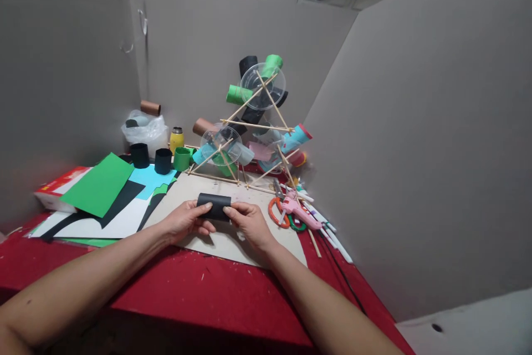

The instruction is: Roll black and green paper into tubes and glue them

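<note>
Between my two hands is a black paper tube (pixel 214 206), lying sideways above the pale board (pixel 249 244). My left hand (pixel 189 219) grips its left end, thumb on the front. At the right end, my right hand (pixel 248 222) pinches the tube between thumb and fingers. Behind it stand ferris-wheel-like models: a tall one with a clear plastic disc (pixel 271 101), wooden sticks and green and black tubes, and a lower one with another clear disc (pixel 213 150).
Left are green paper (pixel 102 184), a blue sheet (pixel 150 176) and short black rolls (pixel 139 155). A yellow bottle (pixel 177 139) stands behind. Right lie orange-handled scissors (pixel 277 214), a pink glue gun (pixel 300 212) and white markers (pixel 338 244). Grey partitions (pixel 436 122) enclose the red table (pixel 166 294).
</note>
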Motion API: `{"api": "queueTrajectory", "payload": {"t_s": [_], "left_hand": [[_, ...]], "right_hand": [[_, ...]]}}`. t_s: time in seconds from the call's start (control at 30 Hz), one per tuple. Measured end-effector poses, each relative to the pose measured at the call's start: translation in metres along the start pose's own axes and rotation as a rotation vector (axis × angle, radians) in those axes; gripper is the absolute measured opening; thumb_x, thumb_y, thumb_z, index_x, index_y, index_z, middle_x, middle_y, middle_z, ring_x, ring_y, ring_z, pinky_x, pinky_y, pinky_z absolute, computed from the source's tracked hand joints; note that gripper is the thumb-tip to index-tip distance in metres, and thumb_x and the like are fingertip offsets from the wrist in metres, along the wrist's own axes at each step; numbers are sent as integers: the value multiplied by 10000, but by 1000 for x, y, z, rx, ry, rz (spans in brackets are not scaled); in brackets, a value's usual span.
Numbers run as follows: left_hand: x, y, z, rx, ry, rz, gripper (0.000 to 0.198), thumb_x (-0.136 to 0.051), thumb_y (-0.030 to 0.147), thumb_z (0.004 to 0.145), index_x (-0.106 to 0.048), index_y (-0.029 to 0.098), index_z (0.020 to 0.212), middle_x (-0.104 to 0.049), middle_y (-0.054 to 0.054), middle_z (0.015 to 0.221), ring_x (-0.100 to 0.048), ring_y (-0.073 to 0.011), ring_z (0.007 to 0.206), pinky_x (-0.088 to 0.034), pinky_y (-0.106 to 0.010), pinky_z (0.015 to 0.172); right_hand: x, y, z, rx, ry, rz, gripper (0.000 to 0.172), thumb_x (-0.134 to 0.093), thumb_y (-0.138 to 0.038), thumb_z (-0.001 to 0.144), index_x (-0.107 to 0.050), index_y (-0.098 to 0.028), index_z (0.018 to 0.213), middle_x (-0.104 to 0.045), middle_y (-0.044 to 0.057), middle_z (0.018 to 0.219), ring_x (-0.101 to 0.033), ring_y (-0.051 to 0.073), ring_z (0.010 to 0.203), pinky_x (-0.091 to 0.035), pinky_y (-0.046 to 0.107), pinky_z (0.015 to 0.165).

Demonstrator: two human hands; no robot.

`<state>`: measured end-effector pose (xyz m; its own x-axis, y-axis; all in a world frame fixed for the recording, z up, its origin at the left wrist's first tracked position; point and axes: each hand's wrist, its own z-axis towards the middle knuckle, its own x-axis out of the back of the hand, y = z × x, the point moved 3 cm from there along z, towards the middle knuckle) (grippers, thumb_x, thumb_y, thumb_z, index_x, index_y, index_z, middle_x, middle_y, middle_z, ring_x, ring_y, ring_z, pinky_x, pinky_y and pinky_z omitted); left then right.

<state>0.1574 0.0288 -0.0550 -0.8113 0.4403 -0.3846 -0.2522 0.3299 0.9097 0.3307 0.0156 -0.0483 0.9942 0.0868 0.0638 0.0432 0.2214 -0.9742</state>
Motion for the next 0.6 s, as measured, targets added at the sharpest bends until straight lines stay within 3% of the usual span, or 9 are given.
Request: {"api": "queueTrajectory", "payload": {"t_s": [0.3,0.6], "left_hand": [[1,-1,1,-37,-21,23,285,-727,286,801,-620,98,987,-710,-87,761,-684,-150,544,-531,-202,469],[-2,10,-3,-111,37,92,283,-704,315,823,-642,87,980,-722,-128,912,-678,-131,519,-507,-175,419]], "right_hand": [[3,6,-4,-10,4,3,346,-743,-486,696,-671,-156,625,-447,-43,474,-346,93,469,-232,252,466],[6,6,0,-16,69,96,357,-773,-504,651,-664,-166,618,-472,-47,466,-358,94,453,-247,254,465]]}}
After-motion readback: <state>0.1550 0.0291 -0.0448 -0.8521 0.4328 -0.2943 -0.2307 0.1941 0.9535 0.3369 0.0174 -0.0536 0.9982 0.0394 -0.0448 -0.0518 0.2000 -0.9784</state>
